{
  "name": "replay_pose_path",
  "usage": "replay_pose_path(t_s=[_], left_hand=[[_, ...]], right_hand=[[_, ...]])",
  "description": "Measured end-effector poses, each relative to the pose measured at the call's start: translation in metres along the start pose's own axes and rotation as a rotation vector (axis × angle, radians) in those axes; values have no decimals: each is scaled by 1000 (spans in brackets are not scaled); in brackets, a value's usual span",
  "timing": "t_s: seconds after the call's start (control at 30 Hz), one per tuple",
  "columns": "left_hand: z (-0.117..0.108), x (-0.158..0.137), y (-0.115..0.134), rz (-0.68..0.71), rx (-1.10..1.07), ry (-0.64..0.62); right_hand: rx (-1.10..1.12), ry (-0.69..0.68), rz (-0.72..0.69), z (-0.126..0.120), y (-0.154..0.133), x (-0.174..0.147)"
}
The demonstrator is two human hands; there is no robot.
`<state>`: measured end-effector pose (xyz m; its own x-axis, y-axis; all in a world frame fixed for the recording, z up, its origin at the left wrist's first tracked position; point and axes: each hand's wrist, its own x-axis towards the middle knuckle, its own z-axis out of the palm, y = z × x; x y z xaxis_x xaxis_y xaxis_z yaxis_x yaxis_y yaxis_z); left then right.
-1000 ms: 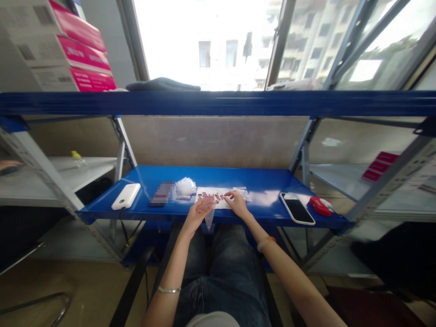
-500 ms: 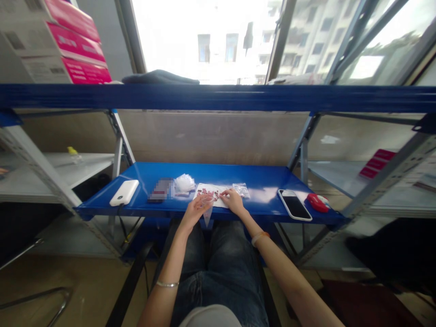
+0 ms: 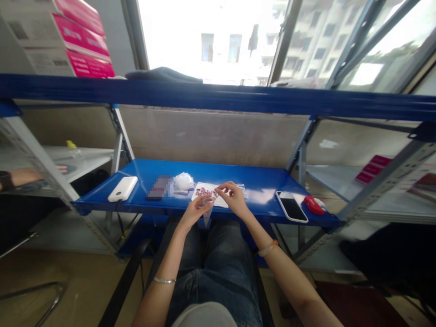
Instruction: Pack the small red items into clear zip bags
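Note:
My left hand [image 3: 195,211] is closed on a small clear plastic bag [image 3: 206,214], which hangs below the fingers at the front edge of the table. Just right of it, my right hand [image 3: 233,196] has thumb and forefinger pinched together above a white sheet [image 3: 222,202]; whatever is in the pinch is too small to make out. Small red and dark pieces [image 3: 205,191] lie scattered on the sheet, close to both hands. Behind my right hand, a clear packet [image 3: 242,188] is partly hidden.
On the blue table [image 3: 262,179] a pile of clear bags [image 3: 184,181] and a white power bank [image 3: 123,188] with a cable lie to the left. A phone [image 3: 292,206] and a red object [image 3: 314,205] are at the right. Another person's hand [image 3: 44,173] rests on the left shelf.
My right hand has lifted slightly from the sheet and moved left toward the bag. My left hand stays with the bag. Another person's arm has come into view at the left.

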<state>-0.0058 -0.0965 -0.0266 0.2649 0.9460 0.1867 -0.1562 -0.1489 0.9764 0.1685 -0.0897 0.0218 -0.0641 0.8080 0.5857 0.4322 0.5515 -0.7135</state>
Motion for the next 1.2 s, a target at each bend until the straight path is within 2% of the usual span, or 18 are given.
replay_pose_path(t_s=[0.17, 0.37, 0.47, 0.6, 0.8, 1.07, 1.2], left_hand=[[0, -1, 3, 6, 18, -17], [-2, -1, 4, 17, 5, -8], [-3, 0, 4, 15, -24, 16], [-3, 1, 6, 20, -39, 26], [-3, 0, 8, 12, -36, 33], [-3, 0, 9, 25, -50, 43], [-3, 0, 5, 29, -65, 50]], right_hand=[[-39, -161, -33, 8, 4, -3], [-173, -51, 8, 12, 42, 2], [-349, -70, 65, 14, 70, -2], [-570, -141, -3, 19, 94, -13], [-681, -184, 33, 22, 99, -16], [-615, -70, 56, 22, 105, -15], [-665, -127, 91, 23, 101, -15]])
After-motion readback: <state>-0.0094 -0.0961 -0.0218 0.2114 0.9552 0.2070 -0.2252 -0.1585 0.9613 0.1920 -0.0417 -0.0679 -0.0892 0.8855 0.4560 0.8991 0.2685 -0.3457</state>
